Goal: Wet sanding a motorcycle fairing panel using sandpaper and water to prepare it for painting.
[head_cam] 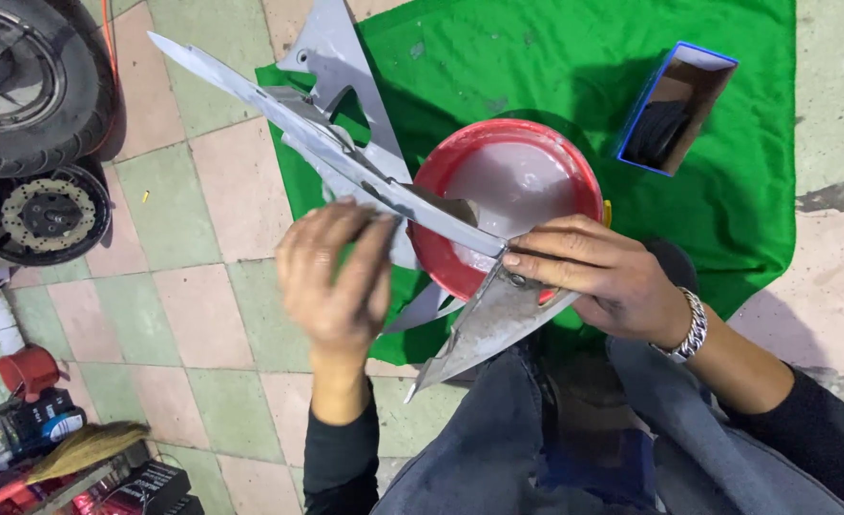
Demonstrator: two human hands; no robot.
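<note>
Looking down from the head cam: both of my hands are on a long grey fairing panel [345, 157], a pointed plastic body piece held over a red basin [574, 181] of cloudy water.

Left hand [336, 281]: back of hand toward the camera, forearm coming straight up from the bottom edge in a black sleeve. Fingers curled over and pressed down on the panel's mid section. Whether there's anything under the palm I can't tell; the palm side is hidden.

Right hand [598, 277]: comes in from the lower right, metal bracelet [691, 329] at the wrist. Fingers lie flat and together along the panel's wide lower end, thumb on the upper edge, pinching the panel.

Panel runs diagonally: thin tip up left over the tiled floor [202, 315], wide pointed end down near my knees. A second grey panel [341, 57] lies underneath on the green cloth [536, 48], partly covered by the first.

Blue-edged open box [675, 110] sits on the cloth right of the basin; contents dark, hard to make out. Wheel [31, 86] and brake disc [45, 215] at the left edge, both cropped. Clutter bottom left is cut off. The basin's near rim is hidden behind the panel and my right hand.
</note>
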